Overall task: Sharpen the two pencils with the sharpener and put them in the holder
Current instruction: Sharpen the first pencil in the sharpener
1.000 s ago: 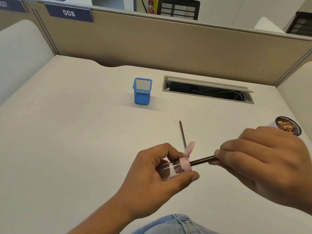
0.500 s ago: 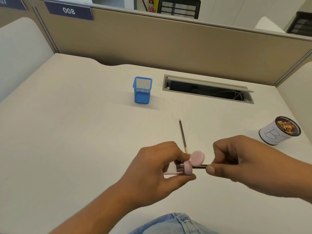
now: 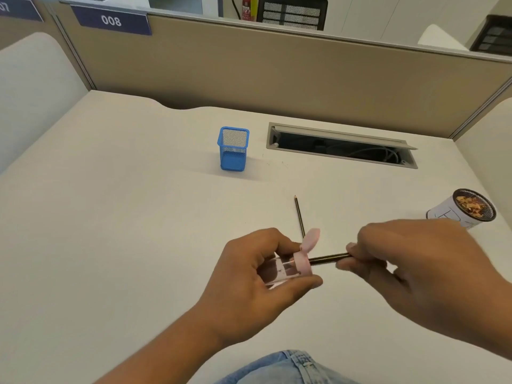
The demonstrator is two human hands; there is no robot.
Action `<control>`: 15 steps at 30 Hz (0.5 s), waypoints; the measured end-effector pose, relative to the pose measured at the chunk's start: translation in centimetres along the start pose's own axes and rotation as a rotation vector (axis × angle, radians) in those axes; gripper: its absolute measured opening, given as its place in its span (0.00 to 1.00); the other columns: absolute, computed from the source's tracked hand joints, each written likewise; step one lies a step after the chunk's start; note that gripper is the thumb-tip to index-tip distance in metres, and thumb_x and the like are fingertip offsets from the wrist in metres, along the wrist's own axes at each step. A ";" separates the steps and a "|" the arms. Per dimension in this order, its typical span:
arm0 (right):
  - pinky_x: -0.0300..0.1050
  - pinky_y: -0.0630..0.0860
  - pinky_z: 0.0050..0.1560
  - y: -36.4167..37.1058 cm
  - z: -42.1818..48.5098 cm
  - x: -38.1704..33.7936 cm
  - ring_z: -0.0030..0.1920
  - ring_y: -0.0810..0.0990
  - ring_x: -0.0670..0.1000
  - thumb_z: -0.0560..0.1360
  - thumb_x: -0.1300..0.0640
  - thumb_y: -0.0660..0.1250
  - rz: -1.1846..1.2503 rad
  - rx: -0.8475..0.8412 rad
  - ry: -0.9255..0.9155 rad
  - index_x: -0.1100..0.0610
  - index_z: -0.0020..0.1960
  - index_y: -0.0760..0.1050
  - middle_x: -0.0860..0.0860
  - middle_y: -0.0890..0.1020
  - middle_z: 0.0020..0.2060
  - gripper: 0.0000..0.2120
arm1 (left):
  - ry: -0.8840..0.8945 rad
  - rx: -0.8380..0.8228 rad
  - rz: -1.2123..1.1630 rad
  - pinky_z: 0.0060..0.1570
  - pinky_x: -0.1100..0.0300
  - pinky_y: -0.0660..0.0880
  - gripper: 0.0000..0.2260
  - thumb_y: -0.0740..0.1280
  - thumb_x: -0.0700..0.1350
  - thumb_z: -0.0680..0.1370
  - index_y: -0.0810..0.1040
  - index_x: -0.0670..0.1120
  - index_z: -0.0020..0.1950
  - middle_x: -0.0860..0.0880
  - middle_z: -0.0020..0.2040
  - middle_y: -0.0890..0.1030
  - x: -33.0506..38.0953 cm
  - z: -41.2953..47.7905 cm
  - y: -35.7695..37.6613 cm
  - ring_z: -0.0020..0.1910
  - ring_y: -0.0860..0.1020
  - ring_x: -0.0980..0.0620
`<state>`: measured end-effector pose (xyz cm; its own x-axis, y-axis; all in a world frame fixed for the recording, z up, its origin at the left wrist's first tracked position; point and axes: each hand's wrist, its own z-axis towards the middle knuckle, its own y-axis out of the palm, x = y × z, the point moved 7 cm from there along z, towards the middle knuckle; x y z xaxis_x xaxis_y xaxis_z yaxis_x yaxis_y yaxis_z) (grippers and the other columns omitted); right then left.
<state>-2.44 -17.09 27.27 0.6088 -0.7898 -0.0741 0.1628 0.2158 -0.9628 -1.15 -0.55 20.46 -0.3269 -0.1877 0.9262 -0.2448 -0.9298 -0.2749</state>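
Note:
My left hand point(image 3: 249, 284) grips a clear sharpener point(image 3: 291, 270) with a pink cap, its flip lid standing open. A dark pencil point(image 3: 328, 258) sticks into the pink end, and my right hand point(image 3: 415, 264) pinches its other end; most of its length is hidden by my fingers. A second dark pencil point(image 3: 299, 214) lies on the desk just beyond the sharpener, tip pointing away from me. The blue mesh holder point(image 3: 233, 149) stands upright and empty farther back, left of centre.
A white can point(image 3: 448, 213) filled with pencil shavings lies at the right. An open cable slot point(image 3: 342, 146) is set into the desk behind the pencils. A tan partition point(image 3: 277, 67) walls the desk's far edge. My denim-clad leg point(image 3: 285, 368) shows at the bottom.
My right hand has drawn back a little from the sharpener, showing more of the pencil shaft. The pink lid has turned from flat-on to edge-up, so the sharpener has rotated in my left hand.

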 end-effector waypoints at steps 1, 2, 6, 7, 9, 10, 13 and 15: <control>0.46 0.70 0.21 0.7 0.0 0.9 0.24 0.73 0.49 0.76 0.38 0.61 0.082 -0.084 0.149 0.45 0.37 0.69 0.44 0.80 0.26 0.15 | 0.096 0.009 0.105 0.32 0.75 0.63 0.10 0.79 0.49 0.70 0.80 0.50 0.44 0.60 0.35 0.75 0.5 0.1 -0.1 0.29 0.68 0.62; 0.45 0.70 0.23 1.7 -0.1 1.8 0.24 0.72 0.47 0.74 0.35 0.62 0.209 -0.196 0.305 0.44 0.36 0.68 0.43 0.81 0.27 0.16 | 0.184 -0.004 0.188 0.34 0.75 0.62 0.10 0.78 0.49 0.71 0.80 0.48 0.46 0.61 0.37 0.73 0.9 0.2 0.0 0.31 0.68 0.64; 0.39 0.63 0.26 5.3 -1.4 3.5 0.23 0.65 0.45 0.73 0.45 0.73 0.741 -0.550 0.713 0.49 0.31 0.73 0.46 0.74 0.21 0.16 | 0.307 -0.101 0.308 0.38 0.77 0.60 0.11 0.77 0.47 0.72 0.77 0.48 0.48 0.61 0.40 0.69 0.9 0.2 1.0 0.37 0.69 0.72; 0.39 0.63 0.26 5.4 -1.4 3.5 0.23 0.66 0.45 0.73 0.45 0.73 0.735 -0.573 0.715 0.49 0.31 0.74 0.46 0.75 0.21 0.16 | 0.282 -0.112 0.291 0.38 0.78 0.60 0.12 0.78 0.47 0.72 0.76 0.50 0.48 0.62 0.39 0.71 0.7 0.2 1.1 0.36 0.69 0.71; 0.37 0.66 0.25 5.1 -1.3 3.5 0.23 0.69 0.44 0.71 0.40 0.72 0.623 -0.535 0.655 0.46 0.35 0.74 0.46 0.79 0.24 0.13 | 0.205 -0.112 0.241 0.35 0.78 0.60 0.13 0.79 0.48 0.71 0.76 0.52 0.47 0.68 0.37 0.71 0.3 0.4 1.0 0.32 0.69 0.68; 0.37 0.68 0.25 4.6 -1.2 3.5 0.24 0.72 0.43 0.69 0.37 0.71 0.537 -0.484 0.599 0.45 0.38 0.75 0.43 0.82 0.27 0.13 | 0.161 -0.104 0.214 0.34 0.79 0.61 0.13 0.79 0.48 0.70 0.76 0.54 0.46 0.69 0.37 0.71 0.0 0.5 0.9 0.31 0.70 0.67; 0.31 0.68 0.25 2.4 -0.3 2.5 0.32 0.77 0.38 0.68 0.36 0.69 0.253 -0.312 0.315 0.40 0.42 0.73 0.38 0.81 0.30 0.11 | -0.010 -0.103 0.072 0.32 0.78 0.65 0.12 0.80 0.49 0.69 0.77 0.56 0.42 0.66 0.35 0.77 -1.0 0.3 0.8 0.30 0.74 0.65; 0.30 0.68 0.27 1.0 0.2 1.4 0.31 0.77 0.37 0.74 0.40 0.67 0.060 -0.176 0.074 0.41 0.45 0.73 0.37 0.80 0.31 0.06 | -0.160 -0.126 -0.070 0.34 0.72 0.70 0.11 0.79 0.53 0.67 0.79 0.54 0.40 0.60 0.36 0.81 -1.9 -0.2 1.1 0.30 0.75 0.62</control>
<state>-1.30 -17.85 26.22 0.5538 -0.8199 -0.1449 -0.0141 0.1648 -0.9862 -0.95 -1.11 18.35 -0.1581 -0.1812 0.9707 -0.3771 -0.8974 -0.2289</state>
